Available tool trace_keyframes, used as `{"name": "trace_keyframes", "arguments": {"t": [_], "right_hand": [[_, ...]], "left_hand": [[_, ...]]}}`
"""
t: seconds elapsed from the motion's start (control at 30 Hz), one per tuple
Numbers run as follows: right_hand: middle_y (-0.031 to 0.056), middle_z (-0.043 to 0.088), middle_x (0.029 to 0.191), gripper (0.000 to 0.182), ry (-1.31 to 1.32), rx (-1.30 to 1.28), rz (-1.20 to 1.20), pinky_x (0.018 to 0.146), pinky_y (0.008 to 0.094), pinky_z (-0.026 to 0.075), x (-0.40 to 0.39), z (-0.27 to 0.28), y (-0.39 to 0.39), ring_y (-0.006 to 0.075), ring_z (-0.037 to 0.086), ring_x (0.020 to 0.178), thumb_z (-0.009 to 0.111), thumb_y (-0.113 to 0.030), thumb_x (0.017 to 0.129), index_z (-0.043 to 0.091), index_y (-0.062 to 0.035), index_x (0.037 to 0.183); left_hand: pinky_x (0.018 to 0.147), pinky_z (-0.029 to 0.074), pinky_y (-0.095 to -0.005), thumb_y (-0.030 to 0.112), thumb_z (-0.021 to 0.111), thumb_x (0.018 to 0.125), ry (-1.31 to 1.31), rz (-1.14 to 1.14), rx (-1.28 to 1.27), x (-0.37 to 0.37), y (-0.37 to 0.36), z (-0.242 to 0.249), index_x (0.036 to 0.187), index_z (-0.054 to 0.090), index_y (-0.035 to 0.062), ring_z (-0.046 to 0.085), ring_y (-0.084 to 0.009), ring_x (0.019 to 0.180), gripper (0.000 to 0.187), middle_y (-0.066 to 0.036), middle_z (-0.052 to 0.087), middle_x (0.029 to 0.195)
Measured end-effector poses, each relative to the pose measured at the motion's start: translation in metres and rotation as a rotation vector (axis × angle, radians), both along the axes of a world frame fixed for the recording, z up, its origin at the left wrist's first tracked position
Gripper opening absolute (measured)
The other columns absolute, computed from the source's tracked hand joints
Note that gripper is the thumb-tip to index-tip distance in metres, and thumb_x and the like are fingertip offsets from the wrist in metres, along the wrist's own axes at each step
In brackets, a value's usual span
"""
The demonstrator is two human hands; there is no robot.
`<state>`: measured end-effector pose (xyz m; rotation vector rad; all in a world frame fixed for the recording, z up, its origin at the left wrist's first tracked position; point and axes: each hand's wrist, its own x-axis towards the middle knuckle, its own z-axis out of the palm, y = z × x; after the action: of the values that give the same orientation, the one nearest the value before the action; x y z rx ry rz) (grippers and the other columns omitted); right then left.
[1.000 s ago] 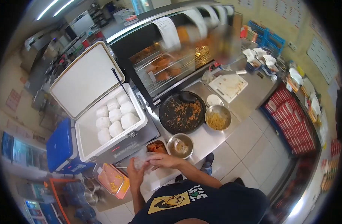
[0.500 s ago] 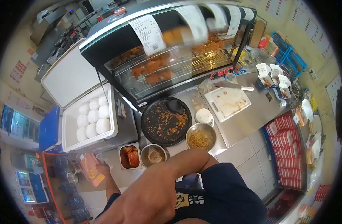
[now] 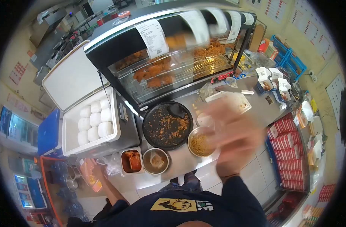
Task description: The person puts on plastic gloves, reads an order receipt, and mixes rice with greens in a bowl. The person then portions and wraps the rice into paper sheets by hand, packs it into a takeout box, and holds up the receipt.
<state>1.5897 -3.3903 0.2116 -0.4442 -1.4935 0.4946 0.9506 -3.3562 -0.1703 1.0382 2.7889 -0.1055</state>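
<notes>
My right hand (image 3: 235, 132), smeared by motion, is raised over the counter's front edge with its fingers stretched out and apart. It overlaps a metal bowl of yellowish shredded food (image 3: 198, 145) and the white cutting board (image 3: 241, 101). At the left end of the counter, my left hand (image 3: 100, 172) is right against a pink-and-orange plastic packet (image 3: 89, 171), its fingers mostly hidden. Beside that hand lies a crumpled clear plastic bag (image 3: 113, 164). Between the hands are a metal container of orange-red food (image 3: 133, 160), a metal bowl with a plastic bag (image 3: 156, 160) and a black round pan with crumbs (image 3: 167, 125).
A glass warming cabinet (image 3: 154, 75) with fried pieces stands behind, paper slips hanging on it. To the left, an open cooler (image 3: 71, 142) holds several white wrapped bundles (image 3: 93, 123). A knife (image 3: 247, 92) lies behind the board. Filled paper boxes (image 3: 263, 81) stand at right.
My right hand has swung from close in front of the camera out to the right, its fingers spreading. My left hand has shifted slightly left at the packet, and the clear bag beside it now shows.
</notes>
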Motion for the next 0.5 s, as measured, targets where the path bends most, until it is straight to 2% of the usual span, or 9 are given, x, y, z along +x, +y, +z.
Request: {"name": "trace_keyframes", "arguments": {"t": [0.03,0.07,0.1,0.13,0.17,0.2,0.27,0.33,0.5], "right_hand": [[0.0101,0.061,0.093,0.026,-0.002,-0.027,-0.313,0.076,0.0372,0.045,0.027,0.001,-0.009,0.0248,0.057,0.085,0.057,-0.03,0.09,0.065,-0.0058,0.095],[0.0102,0.061,0.093,0.026,0.014,-0.032,-0.542,0.075,0.0373,0.045,0.05,-0.003,-0.016,0.0249,0.057,0.085,0.057,-0.03,0.09,0.065,-0.0057,0.095],[0.0104,0.061,0.093,0.026,0.014,-0.049,-0.715,0.075,0.0374,0.045,0.075,-0.009,-0.026,0.025,0.057,0.085,0.057,-0.03,0.09,0.065,-0.0056,0.095],[0.0105,0.061,0.094,0.026,-0.002,-0.066,-0.828,0.075,0.0374,0.045,0.096,-0.014,-0.036,0.0251,0.057,0.085,0.057,-0.03,0.09,0.065,-0.0054,0.096],[0.0106,0.061,0.094,0.026,-0.025,-0.086,-0.912,0.075,0.0375,0.045,0.112,-0.019,-0.049,0.0252,0.057,0.085,0.057,-0.03,0.09,0.065,-0.0053,0.096],[0.0108,0.061,0.094,0.026,-0.046,-0.106,-0.981,0.075,0.0376,0.046,0.126,-0.025,-0.062,0.0253,0.058,0.085,0.057,-0.03,0.09,0.065,-0.0052,0.096],[0.011,0.062,0.094,0.026,-0.096,-0.151,-1.062,0.075,0.0377,0.046,0.144,-0.034,-0.088,0.0255,0.058,0.085,0.056,-0.029,0.091,0.065,-0.005,0.097],[0.0113,0.062,0.095,0.026,-0.141,-0.21,-1.1,0.075,0.0379,0.046,0.149,-0.044,-0.11,0.0256,0.058,0.085,0.056,-0.029,0.091,0.064,-0.0047,0.097],[0.012,0.062,0.096,0.027,-0.263,-0.387,-1.082,0.074,0.0382,0.047,0.146,-0.071,-0.139,0.0261,0.059,0.085,0.056,-0.028,0.091,0.064,-0.0042,0.099]], "left_hand": [[0.082,0.05,-0.043,0.034,0.083,0.062,-0.019,-0.132,0.057,0.012,0.0,0.043,0.116,0.059,0.0018,0.064,-0.0343,0.099,0.068,-0.021,0.066,0.104],[0.072,0.051,-0.0412,0.034,0.079,0.069,-0.024,-0.354,0.21,0.068,-0.007,0.138,0.115,0.06,0.007,0.066,-0.0331,0.083,0.057,-0.015,0.068,0.091],[0.074,0.048,-0.037,0.033,0.071,0.078,-0.516,-0.378,0.288,0.073,-0.007,0.195,0.111,0.061,0.0065,0.061,-0.0275,0.082,0.043,-0.012,0.065,0.09],[0.079,0.044,-0.035,0.029,0.064,0.082,-0.315,-0.478,0.41,0.131,-0.017,0.287,0.107,0.061,0.003,0.055,-0.0214,0.086,0.036,-0.011,0.061,0.09],[0.078,0.047,-0.0351,0.028,0.052,0.09,-0.144,-0.789,0.596,0.188,-0.033,0.376,0.105,0.06,-0.0022,0.057,-0.0213,0.093,0.034,-0.013,0.06,0.098],[0.078,0.046,-0.0332,0.023,0.049,0.09,-0.495,-0.951,1.183,0.215,-0.044,0.419,0.1,0.058,-0.0018,0.055,-0.0215,0.092,0.028,-0.011,0.057,0.097],[0.078,0.047,-0.0331,0.023,0.049,0.091,-0.353,-1.475,1.501,0.254,-0.069,0.461,0.1,0.058,-0.001,0.055,-0.0213,0.092,0.027,-0.011,0.058,0.098],[0.079,0.047,-0.033,0.023,0.049,0.091,-0.268,-1.858,1.414,0.286,-0.076,0.464,0.101,0.058,-0.0002,0.055,-0.0212,0.093,0.027,-0.011,0.058,0.099],[0.079,0.047,-0.0327,0.024,0.049,0.092,-0.308,-1.984,1.269,0.319,-0.072,0.439,0.102,0.059,0.0019,0.055,-0.0208,0.095,0.026,-0.01,0.058,0.101]]}}
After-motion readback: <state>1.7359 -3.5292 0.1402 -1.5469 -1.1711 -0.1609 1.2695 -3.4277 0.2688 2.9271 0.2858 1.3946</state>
